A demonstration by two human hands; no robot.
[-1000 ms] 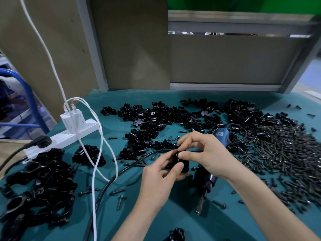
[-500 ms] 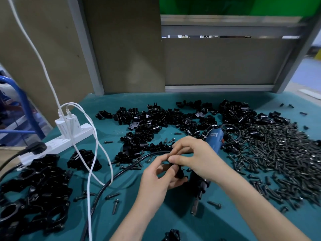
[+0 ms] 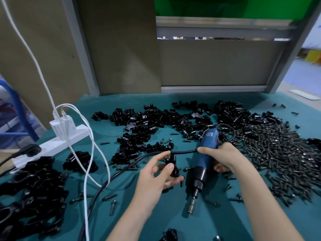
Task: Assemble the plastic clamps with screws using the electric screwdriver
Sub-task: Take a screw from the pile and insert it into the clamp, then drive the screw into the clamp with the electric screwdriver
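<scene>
From the head camera, your left hand held one black plastic clamp just above the teal table mat, thumb pressed on its near face and fingers curled behind it. A screw head seemed to sit at the clamp's top, though it was too small to be sure.

Your right hand was wrapped round the blue electric screwdriver, thumb laid across the barrel and fingers curled underneath. The tool lay just right of the clamp, apart from it, with its bit pointing back towards you, low over the mat. Its black cord ran left behind the clamp.

The heap of loose screws lay to your right, and unassembled clamp parts were spread along the back. A pile of clamps lay at your left, near the white power strip and its white cables.
</scene>
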